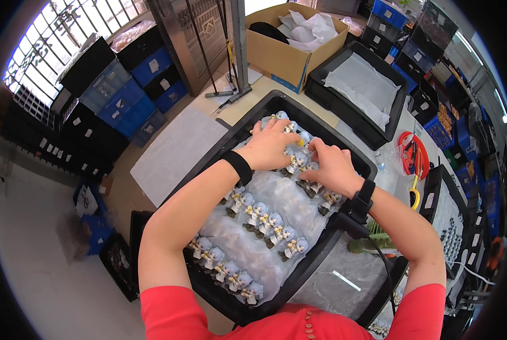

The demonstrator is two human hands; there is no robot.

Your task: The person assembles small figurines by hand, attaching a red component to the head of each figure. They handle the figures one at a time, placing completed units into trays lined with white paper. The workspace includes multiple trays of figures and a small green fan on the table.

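Rows of small figurines (256, 214) with pale blue hair, white clothes and dark bases lie on translucent plastic sheeting (276, 192) inside a deep black tray (177, 190). My left hand (269, 147), a black band at its wrist, spreads its fingers over the far row, with its fingertips among the figurines. To its right, my right hand (335, 169) curves over the same row, thumb and forefinger apart around a figurine (312, 166). I cannot see either hand gripping one. A black strapped device (360, 207) with a cable sits on my right wrist.
Beyond the tray stand an open cardboard box (293, 54) and a black tray lined with white sheet (364, 85). A red round container (413, 153) and yellow-handled scissors (415, 190) lie to the right. Blue and black crates (117, 105) are stacked at the left.
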